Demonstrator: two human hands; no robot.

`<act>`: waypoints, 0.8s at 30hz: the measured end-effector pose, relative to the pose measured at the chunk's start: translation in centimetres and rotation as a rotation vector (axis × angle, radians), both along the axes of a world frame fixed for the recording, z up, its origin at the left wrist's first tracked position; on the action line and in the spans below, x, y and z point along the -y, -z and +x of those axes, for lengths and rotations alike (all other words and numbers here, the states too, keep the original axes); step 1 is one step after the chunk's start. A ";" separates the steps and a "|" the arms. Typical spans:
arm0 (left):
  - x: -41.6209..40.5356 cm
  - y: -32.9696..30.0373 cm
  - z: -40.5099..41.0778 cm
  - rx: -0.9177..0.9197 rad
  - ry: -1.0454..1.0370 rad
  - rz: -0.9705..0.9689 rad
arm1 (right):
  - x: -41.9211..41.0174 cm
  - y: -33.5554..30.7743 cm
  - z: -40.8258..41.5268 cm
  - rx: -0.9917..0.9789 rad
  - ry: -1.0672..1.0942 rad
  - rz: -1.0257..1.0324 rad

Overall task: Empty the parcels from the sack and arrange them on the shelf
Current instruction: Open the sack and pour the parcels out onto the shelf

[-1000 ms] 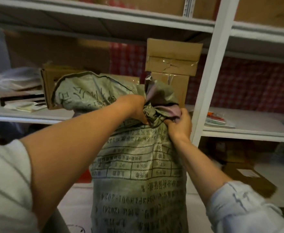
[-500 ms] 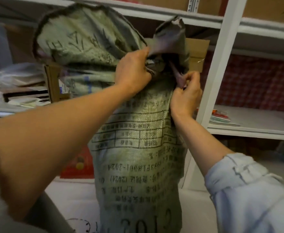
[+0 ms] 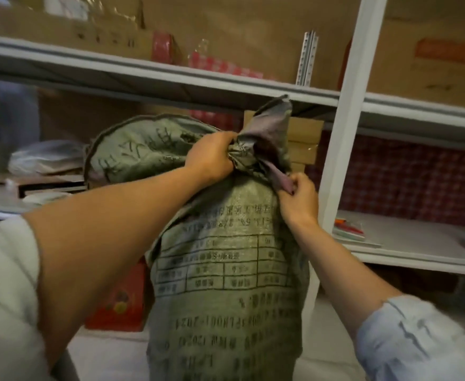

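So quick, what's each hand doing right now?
Left hand: closed, gripping the bunched neck of the sack.
Right hand: closed, pinching a fold of the sack at its neck.

There is one view only, from a camera on the person's head, facing forward and tilted slightly up at the white shelf (image 3: 344,127). It sits very close: both forearms reach away from the lens, and the sack (image 3: 226,270) fills the middle, hiding the lower bay.
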State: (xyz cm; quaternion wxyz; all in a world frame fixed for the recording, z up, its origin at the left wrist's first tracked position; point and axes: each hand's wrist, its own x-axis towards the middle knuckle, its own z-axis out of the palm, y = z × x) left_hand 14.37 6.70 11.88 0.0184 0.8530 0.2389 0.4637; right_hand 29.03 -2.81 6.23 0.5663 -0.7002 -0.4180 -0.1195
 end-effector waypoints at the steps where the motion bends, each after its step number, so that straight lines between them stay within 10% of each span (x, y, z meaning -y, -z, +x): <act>1: 0.2 -0.9 0.0 0.083 -0.002 0.006 | -0.1 -1.3 -0.1 -0.009 -0.005 0.053; 4: 1.1 -1.8 0.4 0.149 -0.014 0.055 | -0.3 -2.6 -0.4 -0.105 -0.067 0.112; 8: 0.0 2.1 -0.3 -0.221 -0.021 -0.053 | 0.3 2.7 -0.1 -0.113 -0.115 -0.176; 14: 1.0 0.7 -1.1 0.160 -0.032 0.059 | -0.2 -0.4 -0.7 -0.172 -0.180 0.089; 18: 0.9 4.8 -1.3 -0.255 -0.001 -0.048 | 0.2 5.1 -0.8 -0.153 -0.139 -0.189; 24: 0.3 5.0 -1.4 -0.119 0.093 -0.063 | 0.0 2.7 -0.8 0.045 -0.280 -0.371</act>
